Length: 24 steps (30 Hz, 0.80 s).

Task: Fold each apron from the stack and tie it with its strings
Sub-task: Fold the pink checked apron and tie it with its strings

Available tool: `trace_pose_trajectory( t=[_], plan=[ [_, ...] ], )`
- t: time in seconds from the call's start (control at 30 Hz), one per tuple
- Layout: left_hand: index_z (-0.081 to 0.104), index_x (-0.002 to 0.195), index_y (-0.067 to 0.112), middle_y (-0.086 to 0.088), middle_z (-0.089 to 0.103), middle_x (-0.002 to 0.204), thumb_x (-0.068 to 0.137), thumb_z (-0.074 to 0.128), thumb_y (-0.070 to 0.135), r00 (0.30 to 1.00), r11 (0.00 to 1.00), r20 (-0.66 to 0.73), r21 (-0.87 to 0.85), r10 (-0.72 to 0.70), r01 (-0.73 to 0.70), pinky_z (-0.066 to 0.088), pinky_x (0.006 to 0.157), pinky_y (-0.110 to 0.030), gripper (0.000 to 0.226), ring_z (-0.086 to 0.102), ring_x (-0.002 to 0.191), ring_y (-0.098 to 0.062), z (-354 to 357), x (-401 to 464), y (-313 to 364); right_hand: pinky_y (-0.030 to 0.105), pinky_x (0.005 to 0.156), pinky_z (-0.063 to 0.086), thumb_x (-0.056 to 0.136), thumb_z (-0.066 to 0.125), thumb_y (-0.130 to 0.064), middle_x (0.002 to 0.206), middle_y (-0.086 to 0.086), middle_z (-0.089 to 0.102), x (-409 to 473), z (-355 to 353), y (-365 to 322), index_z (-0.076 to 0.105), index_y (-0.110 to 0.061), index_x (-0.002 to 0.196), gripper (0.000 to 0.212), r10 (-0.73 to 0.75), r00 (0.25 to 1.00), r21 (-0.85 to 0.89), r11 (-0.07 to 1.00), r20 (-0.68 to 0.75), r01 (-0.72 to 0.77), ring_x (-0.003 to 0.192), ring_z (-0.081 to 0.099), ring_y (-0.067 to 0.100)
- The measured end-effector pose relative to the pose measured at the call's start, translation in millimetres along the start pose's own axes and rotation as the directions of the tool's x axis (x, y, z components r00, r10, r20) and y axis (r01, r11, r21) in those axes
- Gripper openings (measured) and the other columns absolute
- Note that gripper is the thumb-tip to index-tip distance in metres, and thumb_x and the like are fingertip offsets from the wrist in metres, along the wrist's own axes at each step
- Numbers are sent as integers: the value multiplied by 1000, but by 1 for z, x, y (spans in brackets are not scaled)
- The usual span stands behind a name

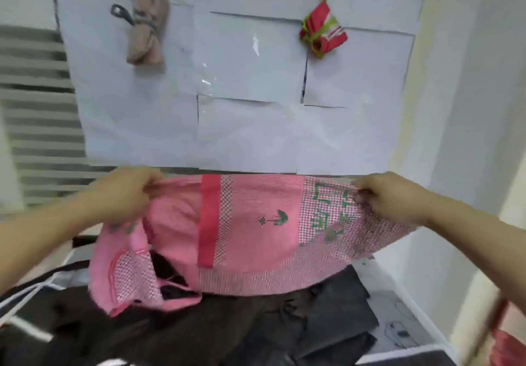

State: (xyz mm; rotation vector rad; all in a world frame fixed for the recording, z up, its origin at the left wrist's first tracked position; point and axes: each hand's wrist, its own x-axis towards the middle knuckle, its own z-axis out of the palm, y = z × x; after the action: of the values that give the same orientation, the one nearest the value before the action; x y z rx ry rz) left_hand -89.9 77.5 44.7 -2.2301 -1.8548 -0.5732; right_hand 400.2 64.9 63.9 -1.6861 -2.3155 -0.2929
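A pink checked apron (256, 223) with a red strap and green embroidery hangs spread between my hands above the pile. My left hand (128, 192) grips its upper left edge. My right hand (384, 195) pinches its upper right edge. The apron's lower left part droops onto a stack of dark aprons (199, 331) lying on the surface below. A string of the pink apron cannot be made out clearly.
Two tied apron bundles hang on the white papered wall (256, 81): a beige one (146, 24) at left and a red-green one (323, 31) at right. A white patterned surface (404, 325) shows at lower right. Red cloth (509, 348) lies at the right edge.
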Motion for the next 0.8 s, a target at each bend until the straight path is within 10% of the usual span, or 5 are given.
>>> trace_pose_trajectory(
  t=[0.4,0.53,0.7,0.8],
  plan=[
    [64,90,25,-3,66,94,86,65,15,982,889,129,453,-136,64,46,71,-31,11,64,90,-27,-49,-17,-47,41,78,53,93,75,-22,78,-6,69,15,-11,-2,65,-24,76,20,66,987,-48,997,147,-59,81,65,17],
    [64,87,18,-12,59,83,73,72,4,968,919,-240,358,-78,163,52,64,-41,21,65,84,-39,-71,7,-52,44,81,54,93,68,-22,98,8,74,38,-25,-5,63,-22,92,5,128,968,-77,986,-215,-147,99,66,38],
    [63,107,10,-23,55,104,81,80,11,715,980,-689,199,117,31,49,76,-53,31,56,95,-46,-101,12,-42,48,67,46,89,57,-10,95,24,62,24,-45,-10,49,-21,100,17,186,660,60,976,-728,-209,85,61,50],
    [62,111,27,-12,62,108,94,70,32,892,978,-414,169,185,-124,53,79,-53,19,62,98,-39,-51,-20,-64,40,56,50,75,64,0,94,5,61,-20,15,5,54,-28,98,37,-44,856,-201,977,-516,-71,76,64,40]
  ],
)
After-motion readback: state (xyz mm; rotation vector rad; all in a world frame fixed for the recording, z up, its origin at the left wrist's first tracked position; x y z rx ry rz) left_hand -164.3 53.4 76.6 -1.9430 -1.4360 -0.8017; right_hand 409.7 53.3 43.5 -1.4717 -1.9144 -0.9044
